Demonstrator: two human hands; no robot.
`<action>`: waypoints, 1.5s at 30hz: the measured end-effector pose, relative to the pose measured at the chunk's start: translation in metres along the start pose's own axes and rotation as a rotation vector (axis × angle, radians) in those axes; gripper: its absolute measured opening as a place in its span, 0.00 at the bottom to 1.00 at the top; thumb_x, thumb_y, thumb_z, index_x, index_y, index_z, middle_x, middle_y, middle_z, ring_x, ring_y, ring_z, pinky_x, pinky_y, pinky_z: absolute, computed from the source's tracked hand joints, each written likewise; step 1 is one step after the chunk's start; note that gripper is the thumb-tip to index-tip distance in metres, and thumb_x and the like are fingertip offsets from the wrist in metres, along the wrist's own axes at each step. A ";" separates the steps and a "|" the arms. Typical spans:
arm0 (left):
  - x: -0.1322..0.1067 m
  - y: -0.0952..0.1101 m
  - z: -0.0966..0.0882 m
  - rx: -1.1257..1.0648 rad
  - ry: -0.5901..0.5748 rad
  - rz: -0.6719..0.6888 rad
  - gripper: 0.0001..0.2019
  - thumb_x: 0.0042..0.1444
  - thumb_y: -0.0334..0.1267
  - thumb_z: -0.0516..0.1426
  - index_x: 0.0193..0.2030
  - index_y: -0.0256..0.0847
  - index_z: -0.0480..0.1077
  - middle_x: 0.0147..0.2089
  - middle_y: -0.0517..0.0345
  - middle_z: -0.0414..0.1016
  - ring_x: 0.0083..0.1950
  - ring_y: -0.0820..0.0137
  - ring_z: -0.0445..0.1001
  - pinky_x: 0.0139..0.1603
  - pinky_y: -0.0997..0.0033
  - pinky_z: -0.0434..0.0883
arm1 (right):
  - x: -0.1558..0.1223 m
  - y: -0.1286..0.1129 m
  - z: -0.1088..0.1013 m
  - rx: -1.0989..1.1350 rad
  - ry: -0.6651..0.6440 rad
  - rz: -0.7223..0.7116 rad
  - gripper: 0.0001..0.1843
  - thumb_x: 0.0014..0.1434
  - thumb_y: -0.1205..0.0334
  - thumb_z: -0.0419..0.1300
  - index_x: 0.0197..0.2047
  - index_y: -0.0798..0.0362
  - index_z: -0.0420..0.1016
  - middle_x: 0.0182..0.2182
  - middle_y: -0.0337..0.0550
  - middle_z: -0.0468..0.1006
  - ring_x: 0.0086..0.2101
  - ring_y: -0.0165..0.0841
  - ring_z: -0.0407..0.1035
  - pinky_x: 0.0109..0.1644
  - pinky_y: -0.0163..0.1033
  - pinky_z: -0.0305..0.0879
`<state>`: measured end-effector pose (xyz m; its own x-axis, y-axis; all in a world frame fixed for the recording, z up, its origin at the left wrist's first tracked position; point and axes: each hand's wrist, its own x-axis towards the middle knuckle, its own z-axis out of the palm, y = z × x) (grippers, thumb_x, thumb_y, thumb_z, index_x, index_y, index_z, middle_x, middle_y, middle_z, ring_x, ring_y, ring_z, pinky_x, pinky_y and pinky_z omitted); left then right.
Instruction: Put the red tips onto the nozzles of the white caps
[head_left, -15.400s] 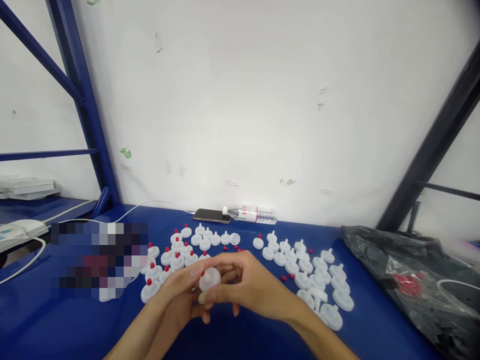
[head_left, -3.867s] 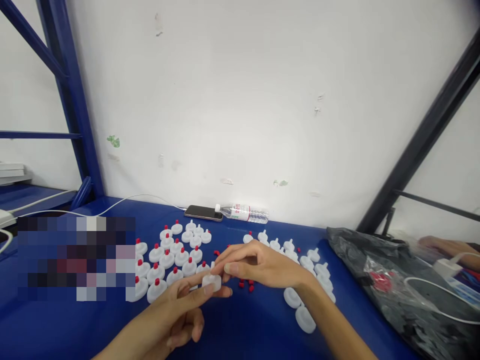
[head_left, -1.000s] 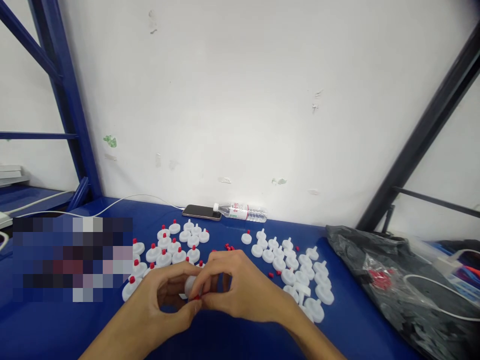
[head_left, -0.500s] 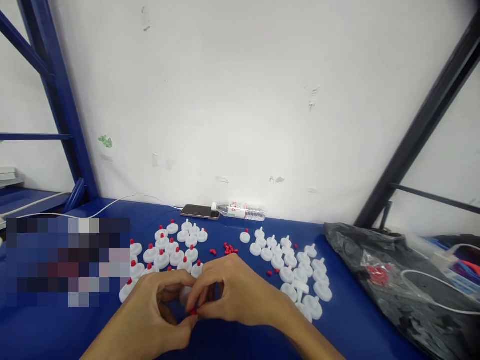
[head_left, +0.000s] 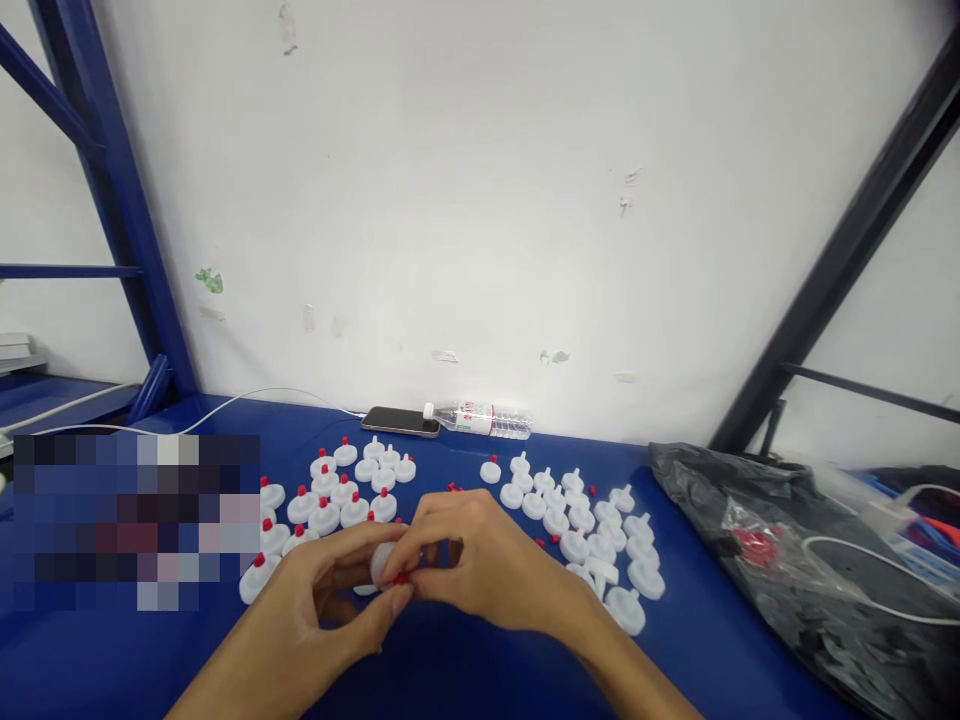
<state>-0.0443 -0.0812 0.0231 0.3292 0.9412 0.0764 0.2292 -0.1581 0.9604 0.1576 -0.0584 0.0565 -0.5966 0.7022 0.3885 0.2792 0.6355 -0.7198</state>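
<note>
1. The left hand point(head_left: 315, 600) curls around a white disc point(head_left: 382, 562), its thumb beside a red cap point(head_left: 401, 579); I cannot tell how firmly it grips. A slack hold could let the disc twist or drop.
2. The right hand point(head_left: 480, 560) pinches at that cap, one finger against the disc. Pushing off-line could tilt the cap or flick it away.
3. Capped discs point(head_left: 324, 518) stand near the left knuckles; a careless lift could topple them.
4. Beside the right forearm, a sweeping sleeve-side movement could scatter bare-stemmed discs point(head_left: 574, 548).
</note>
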 end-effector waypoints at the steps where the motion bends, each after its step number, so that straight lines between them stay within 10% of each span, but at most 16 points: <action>1: 0.000 -0.002 -0.001 -0.015 0.020 -0.017 0.24 0.57 0.51 0.64 0.58 0.45 0.75 0.47 0.52 0.84 0.43 0.57 0.83 0.27 0.73 0.77 | 0.000 -0.001 -0.003 0.036 0.027 0.026 0.11 0.57 0.74 0.70 0.39 0.48 0.86 0.32 0.34 0.77 0.29 0.25 0.69 0.36 0.30 0.64; 7: 0.000 -0.007 -0.007 0.088 0.222 0.108 0.22 0.62 0.57 0.58 0.54 0.45 0.77 0.28 0.61 0.78 0.22 0.72 0.71 0.21 0.77 0.69 | 0.001 -0.001 -0.013 -0.153 0.143 0.248 0.08 0.63 0.53 0.68 0.39 0.47 0.84 0.29 0.34 0.79 0.27 0.27 0.69 0.32 0.33 0.62; 14: -0.003 0.011 -0.004 0.253 0.252 0.102 0.19 0.58 0.56 0.56 0.36 0.41 0.78 0.18 0.66 0.65 0.19 0.72 0.65 0.20 0.76 0.60 | 0.001 0.019 -0.003 -0.536 0.046 0.374 0.06 0.64 0.59 0.65 0.42 0.47 0.84 0.36 0.38 0.85 0.34 0.35 0.76 0.37 0.38 0.61; 22: -0.007 0.005 0.004 0.323 0.144 0.074 0.15 0.63 0.49 0.53 0.40 0.44 0.78 0.19 0.67 0.66 0.22 0.70 0.65 0.24 0.74 0.58 | -0.004 0.022 0.004 -0.219 -0.087 0.159 0.30 0.62 0.72 0.57 0.66 0.40 0.72 0.48 0.39 0.84 0.46 0.35 0.78 0.45 0.36 0.69; 29: -0.009 0.009 0.009 0.443 0.089 0.066 0.17 0.65 0.48 0.49 0.40 0.44 0.78 0.20 0.64 0.70 0.23 0.69 0.68 0.26 0.73 0.59 | 0.000 0.030 -0.001 -0.528 0.200 0.147 0.23 0.59 0.81 0.52 0.46 0.48 0.80 0.48 0.41 0.80 0.44 0.36 0.73 0.46 0.40 0.66; 39: -0.008 -0.002 0.008 0.558 0.066 0.120 0.18 0.68 0.46 0.47 0.43 0.46 0.78 0.22 0.65 0.71 0.23 0.68 0.69 0.27 0.72 0.60 | 0.001 0.041 0.006 -0.639 0.223 0.146 0.15 0.55 0.80 0.56 0.35 0.51 0.77 0.31 0.40 0.78 0.39 0.36 0.69 0.48 0.43 0.63; 45: -0.009 0.001 0.010 0.585 0.067 0.137 0.18 0.68 0.45 0.47 0.43 0.46 0.78 0.21 0.64 0.72 0.23 0.68 0.69 0.26 0.71 0.60 | 0.000 0.039 0.010 -0.658 0.139 0.148 0.18 0.71 0.59 0.55 0.61 0.48 0.76 0.61 0.52 0.74 0.63 0.46 0.63 0.68 0.54 0.56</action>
<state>-0.0380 -0.0927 0.0206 0.3373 0.9144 0.2238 0.6609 -0.3993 0.6354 0.1604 -0.0367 0.0227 -0.4272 0.8031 0.4153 0.7751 0.5618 -0.2891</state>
